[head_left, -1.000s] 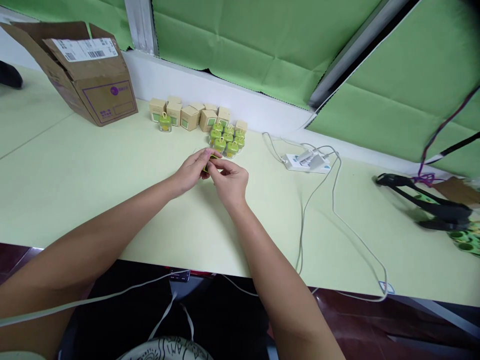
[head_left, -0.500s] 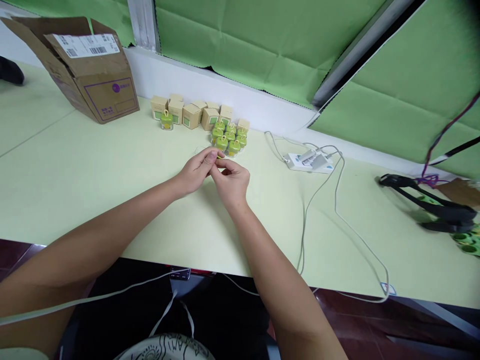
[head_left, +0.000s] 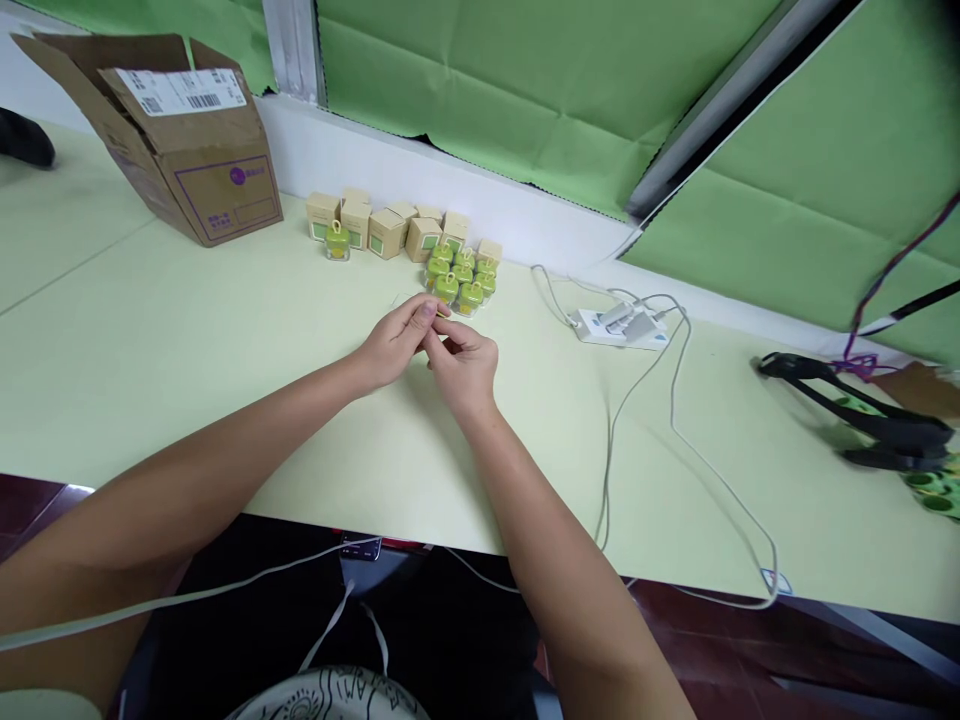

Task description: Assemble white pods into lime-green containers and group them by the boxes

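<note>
yellow sliver (head_left: 442,314) between curled fingers (head_left: 460,333)

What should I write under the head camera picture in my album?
Left hand and right hand meet near green-topped jars, with small boxes and an open carton beyond.

Perhaps nine jars (head_left: 462,273), nine boxes (head_left: 386,234)

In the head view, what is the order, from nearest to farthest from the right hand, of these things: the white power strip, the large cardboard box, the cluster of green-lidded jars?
1. Cluster of green-lidded jars, just beyond the right hand.
2. White power strip, to the right.
3. Large cardboard box, at back left.
</note>
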`<state>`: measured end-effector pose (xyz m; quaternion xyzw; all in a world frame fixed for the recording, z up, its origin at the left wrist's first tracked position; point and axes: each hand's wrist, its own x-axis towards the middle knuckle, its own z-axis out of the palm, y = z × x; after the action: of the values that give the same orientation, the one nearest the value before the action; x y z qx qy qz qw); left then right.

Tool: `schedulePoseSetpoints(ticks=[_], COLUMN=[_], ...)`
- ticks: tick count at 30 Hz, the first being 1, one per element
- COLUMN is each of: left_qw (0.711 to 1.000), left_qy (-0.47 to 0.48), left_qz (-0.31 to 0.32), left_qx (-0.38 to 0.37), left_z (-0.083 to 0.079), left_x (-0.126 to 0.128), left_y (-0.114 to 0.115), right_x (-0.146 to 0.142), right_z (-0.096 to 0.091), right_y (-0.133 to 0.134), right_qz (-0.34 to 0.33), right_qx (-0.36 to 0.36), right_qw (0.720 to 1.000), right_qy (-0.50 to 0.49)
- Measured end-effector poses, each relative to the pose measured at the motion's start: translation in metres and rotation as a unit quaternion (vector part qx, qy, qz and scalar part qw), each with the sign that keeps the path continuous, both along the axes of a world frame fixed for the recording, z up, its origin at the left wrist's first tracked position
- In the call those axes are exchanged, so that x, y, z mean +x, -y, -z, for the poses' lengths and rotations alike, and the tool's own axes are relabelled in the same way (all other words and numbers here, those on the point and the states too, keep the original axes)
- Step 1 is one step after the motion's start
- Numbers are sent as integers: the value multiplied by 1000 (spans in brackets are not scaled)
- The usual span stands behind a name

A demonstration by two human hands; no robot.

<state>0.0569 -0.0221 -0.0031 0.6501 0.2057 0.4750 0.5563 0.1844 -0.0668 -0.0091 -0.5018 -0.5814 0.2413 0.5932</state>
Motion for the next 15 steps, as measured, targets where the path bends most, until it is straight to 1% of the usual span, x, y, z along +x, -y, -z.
schedulePoseSetpoints(ticks=[2,4,6,10,15], left_qw=[1000,1000,1000,1000,999], left_qy=[3,2,-5,-10,-5], left_qz=[-7,-7,-5,-4,17], left_qx=[-5,-10,-20,-28,-31], left_z=[-2,-4,-6,-7,-4], left_x=[-1,-2,-3,-3,-2], left_y=[-2,-3,-3,-2,-2], right_x=[3,5,7,10,8], right_z=[2,3,1,-4,-9], right_y=[-3,-5,-5,-5,-3], right_qz=[-42,-65,-68,-66,-71], right_qx=[19,23,6,-56,-89], right_qw=[999,998,998,995,988], right_qy=[8,8,-6,-47,-105])
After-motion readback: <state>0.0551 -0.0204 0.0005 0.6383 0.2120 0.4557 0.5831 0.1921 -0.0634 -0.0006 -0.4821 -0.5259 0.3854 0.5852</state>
